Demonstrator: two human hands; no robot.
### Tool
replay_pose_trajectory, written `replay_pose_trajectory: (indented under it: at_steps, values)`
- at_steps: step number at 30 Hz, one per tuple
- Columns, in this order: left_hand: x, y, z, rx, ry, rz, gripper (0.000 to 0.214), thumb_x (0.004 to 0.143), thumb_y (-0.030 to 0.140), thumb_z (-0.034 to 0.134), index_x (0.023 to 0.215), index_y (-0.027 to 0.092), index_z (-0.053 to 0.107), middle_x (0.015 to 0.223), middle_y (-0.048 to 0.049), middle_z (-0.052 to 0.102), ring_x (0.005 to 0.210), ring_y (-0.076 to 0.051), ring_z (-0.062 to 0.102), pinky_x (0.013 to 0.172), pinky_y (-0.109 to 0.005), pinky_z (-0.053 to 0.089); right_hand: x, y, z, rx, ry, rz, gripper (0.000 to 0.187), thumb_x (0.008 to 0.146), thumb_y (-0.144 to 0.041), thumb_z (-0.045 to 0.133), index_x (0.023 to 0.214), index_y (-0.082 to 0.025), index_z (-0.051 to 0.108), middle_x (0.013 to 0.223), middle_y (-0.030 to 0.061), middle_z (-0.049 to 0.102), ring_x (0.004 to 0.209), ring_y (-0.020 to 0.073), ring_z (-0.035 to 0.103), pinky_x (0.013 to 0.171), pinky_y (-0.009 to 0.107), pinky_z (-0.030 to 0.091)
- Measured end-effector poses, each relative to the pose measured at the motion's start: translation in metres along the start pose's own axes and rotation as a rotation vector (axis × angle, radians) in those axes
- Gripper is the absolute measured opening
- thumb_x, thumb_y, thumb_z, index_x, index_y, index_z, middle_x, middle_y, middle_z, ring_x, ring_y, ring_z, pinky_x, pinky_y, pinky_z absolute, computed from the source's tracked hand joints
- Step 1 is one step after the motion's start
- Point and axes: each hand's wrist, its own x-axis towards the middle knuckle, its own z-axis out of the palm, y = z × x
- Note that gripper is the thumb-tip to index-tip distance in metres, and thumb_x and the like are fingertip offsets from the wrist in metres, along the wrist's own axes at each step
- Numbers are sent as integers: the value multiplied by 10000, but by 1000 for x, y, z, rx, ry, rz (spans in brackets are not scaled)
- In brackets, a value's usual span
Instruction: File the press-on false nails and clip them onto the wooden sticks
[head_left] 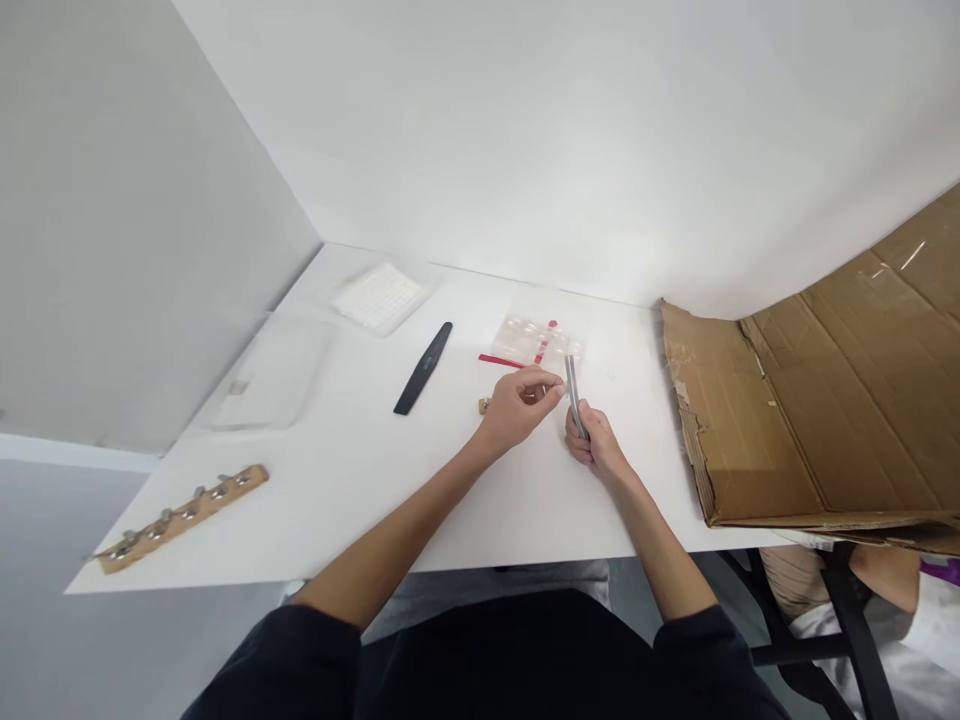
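Observation:
My left hand (519, 402) hovers over the white table (360, 480) with thumb and fingers pinched together on something too small to make out. My right hand (592, 440) is closed around a thin grey nail file (573, 392), held upright with its tip near my left fingertips. Just behind both hands lies a clear plastic packet (534, 340) with red markings and a red strip (499, 360). A small tan piece (484, 405) rests on the table beside my left hand.
A black nail file (424, 367) lies to the left. Clear plastic trays (379, 296) and a clear lid (274, 372) sit at the back left. A wooden strip with several metal studs (180, 517) lies near the front left edge. A cardboard sheet (817, 390) stands at the right.

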Motion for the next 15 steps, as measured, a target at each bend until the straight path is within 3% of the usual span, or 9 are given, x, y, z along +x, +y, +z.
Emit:
replay_pose_trajectory:
  at_steps: [9, 15]
  values:
    - [2, -1, -1, -24, 34, 2, 236, 914, 403, 723, 832, 184, 755, 799, -44, 701, 647, -132, 578, 558, -269, 501, 0, 0, 0, -25, -18, 6, 680, 878, -854, 593, 652, -233, 432, 502, -118, 220, 412, 55, 136, 351, 194, 143]
    - [-1, -1, 2, 62, -13, 13, 182, 888, 349, 745, 804, 189, 766, 791, -36, 708, 602, -109, 512, 516, -251, 432, -1, -3, 1, -16, 25, -6, 680, 881, -858, 581, 654, -236, 426, 504, -117, 217, 414, 57, 136, 350, 194, 146]
